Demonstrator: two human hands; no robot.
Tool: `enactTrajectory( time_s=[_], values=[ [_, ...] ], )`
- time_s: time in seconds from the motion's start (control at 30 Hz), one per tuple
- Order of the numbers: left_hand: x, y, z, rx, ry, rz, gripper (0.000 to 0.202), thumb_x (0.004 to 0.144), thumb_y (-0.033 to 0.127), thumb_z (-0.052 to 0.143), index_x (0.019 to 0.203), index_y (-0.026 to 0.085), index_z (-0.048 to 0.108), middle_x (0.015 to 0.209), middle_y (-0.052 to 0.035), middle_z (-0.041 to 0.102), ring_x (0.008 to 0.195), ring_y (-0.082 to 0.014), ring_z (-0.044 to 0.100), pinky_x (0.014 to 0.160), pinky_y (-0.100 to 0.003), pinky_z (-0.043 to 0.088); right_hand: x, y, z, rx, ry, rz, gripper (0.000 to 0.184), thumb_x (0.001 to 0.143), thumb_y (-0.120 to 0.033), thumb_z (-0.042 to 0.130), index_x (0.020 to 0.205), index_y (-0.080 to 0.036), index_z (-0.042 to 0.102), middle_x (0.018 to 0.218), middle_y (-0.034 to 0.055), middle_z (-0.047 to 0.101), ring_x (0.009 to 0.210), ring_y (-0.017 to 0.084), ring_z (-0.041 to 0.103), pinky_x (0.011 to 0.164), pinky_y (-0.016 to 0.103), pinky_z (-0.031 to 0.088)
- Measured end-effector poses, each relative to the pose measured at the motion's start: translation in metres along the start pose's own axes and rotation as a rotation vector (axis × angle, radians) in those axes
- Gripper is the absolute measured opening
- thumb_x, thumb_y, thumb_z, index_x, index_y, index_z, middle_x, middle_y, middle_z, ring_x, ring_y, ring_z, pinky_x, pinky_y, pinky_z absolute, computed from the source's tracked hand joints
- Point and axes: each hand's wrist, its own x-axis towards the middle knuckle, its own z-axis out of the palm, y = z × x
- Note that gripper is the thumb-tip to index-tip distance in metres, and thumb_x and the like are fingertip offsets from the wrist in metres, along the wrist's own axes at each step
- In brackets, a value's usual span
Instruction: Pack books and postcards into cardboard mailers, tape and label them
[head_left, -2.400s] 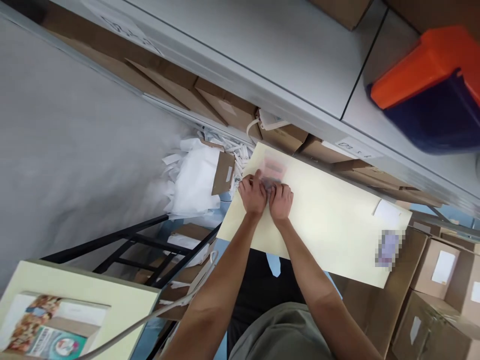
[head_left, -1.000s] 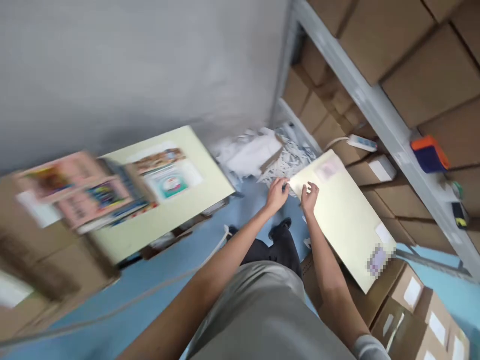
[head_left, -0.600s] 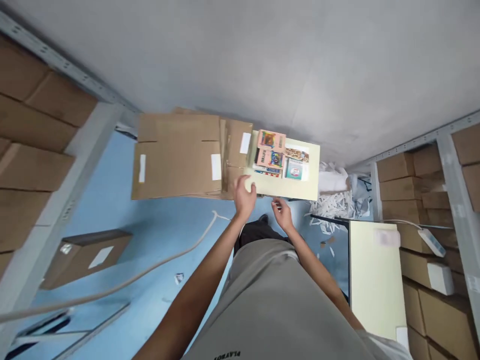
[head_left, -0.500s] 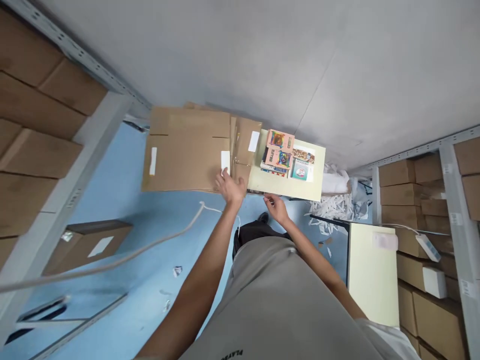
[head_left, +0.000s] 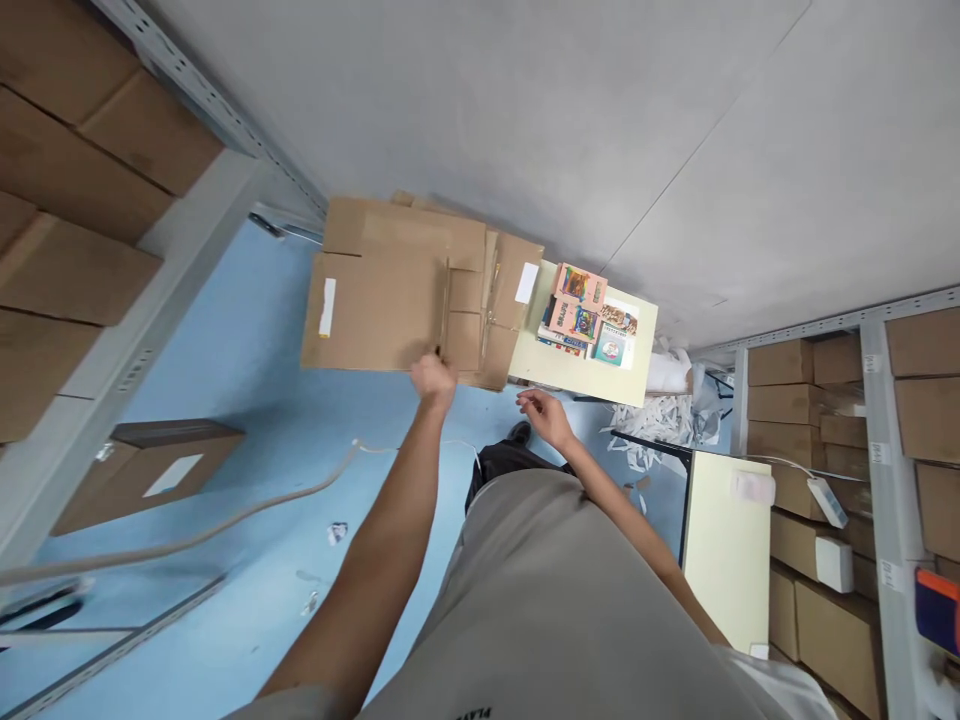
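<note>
My left hand is closed on the front edge of a flap of the flattened cardboard box, and the flap stands partly raised. A white label shows near the box's left side. Close by on the right lies another folded cardboard piece with a white label. My right hand hangs just in front of the pale yellow tabletop, fingers loosely bent and apart, with nothing visible in them. On that tabletop are pink-covered books in a stack and a teal book.
Shelves of cardboard boxes stand on the left, and more boxes fill the right rack. A closed carton and a pale cable are at lower left. Shredded paper lies beyond the table, near a second yellow tabletop.
My left hand has shifted left and closed on the box flap, which is now lifted, its white label no longer showing. My right hand stays near the table's front edge.
</note>
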Motion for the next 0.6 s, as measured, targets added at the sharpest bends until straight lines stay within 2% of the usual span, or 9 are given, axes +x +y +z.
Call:
enactTrajectory(
  time_s=[0.1, 0.17, 0.3, 0.37, 0.43, 0.5, 0.6],
  values=[
    [0.004, -0.006, -0.019, 0.032, 0.06, -0.085, 0.04, 0.099, 0.027, 0.054, 0.125, 0.008, 0.077, 0.12, -0.0271, 0.081, 0.124, -0.0409, 0.079, 0.106, -0.049, 0.06, -0.006, 0.003, -0.003, 0.026, 0.006, 0.004, 0.026, 0.109, -0.042, 0.063, 0.116, -0.022, 0.078, 0.115, 0.01, 0.086, 0.094, 0.024, 0.084, 0.093, 0.039, 0.066],
    [0.001, -0.005, -0.033, 0.009, 0.142, -0.081, 0.037, 0.1, 0.027, 0.054, 0.122, 0.009, 0.077, 0.122, -0.027, 0.081, 0.125, -0.0404, 0.078, 0.108, -0.048, 0.06, -0.01, 0.004, -0.007, 0.047, 0.021, 0.009, 0.029, 0.108, -0.045, 0.064, 0.116, -0.021, 0.078, 0.114, 0.011, 0.086, 0.095, 0.024, 0.084, 0.094, 0.04, 0.066],
    [-0.019, 0.014, -0.071, -0.176, 0.375, 0.065, 0.032, 0.099, 0.034, 0.06, 0.117, 0.014, 0.077, 0.121, -0.0223, 0.083, 0.121, -0.0388, 0.079, 0.109, -0.049, 0.061, -0.017, 0.0, -0.02, 0.115, 0.085, 0.018, 0.037, 0.107, -0.055, 0.067, 0.114, -0.021, 0.078, 0.111, 0.0116, 0.087, 0.093, 0.025, 0.084, 0.093, 0.04, 0.067],
    [-0.035, 0.031, -0.091, -0.277, 0.438, 0.183, 0.029, 0.097, 0.039, 0.064, 0.113, 0.018, 0.076, 0.117, -0.0176, 0.084, 0.116, -0.0377, 0.08, 0.107, -0.05, 0.063, -0.02, -0.006, -0.031, 0.162, 0.134, 0.002, 0.042, 0.105, -0.06, 0.067, 0.112, -0.021, 0.078, 0.111, 0.0121, 0.087, 0.093, 0.026, 0.085, 0.092, 0.041, 0.068],
    [-0.052, 0.053, -0.106, -0.37, 0.429, 0.304, 0.03, 0.096, 0.044, 0.067, 0.11, 0.019, 0.076, 0.111, -0.0142, 0.085, 0.109, -0.0359, 0.081, 0.104, -0.05, 0.065, -0.024, -0.015, -0.048, 0.204, 0.208, -0.019, 0.047, 0.104, -0.066, 0.067, 0.113, -0.021, 0.078, 0.111, 0.0128, 0.087, 0.095, 0.027, 0.085, 0.093, 0.042, 0.068],
    [-0.07, 0.08, -0.113, -0.454, 0.36, 0.427, 0.033, 0.095, 0.049, 0.07, 0.11, 0.02, 0.077, 0.107, -0.0111, 0.086, 0.103, -0.0329, 0.082, 0.1, -0.046, 0.067, -0.032, -0.024, -0.071, 0.234, 0.332, -0.032, 0.053, 0.102, -0.07, 0.067, 0.117, -0.021, 0.078, 0.113, 0.0137, 0.087, 0.098, 0.028, 0.085, 0.095, 0.043, 0.068],
    [-0.098, 0.125, -0.103, -0.546, 0.159, 0.6, 0.04, 0.094, 0.055, 0.074, 0.114, 0.021, 0.078, 0.111, -0.0084, 0.087, 0.104, -0.0291, 0.082, 0.098, -0.041, 0.068, -0.052, -0.033, -0.117, 0.255, 0.61, -0.041, 0.062, 0.101, -0.074, 0.066, 0.13, -0.02, 0.075, 0.123, 0.017, 0.086, 0.108, 0.029, 0.083, 0.099, 0.045, 0.067]
  ],
)
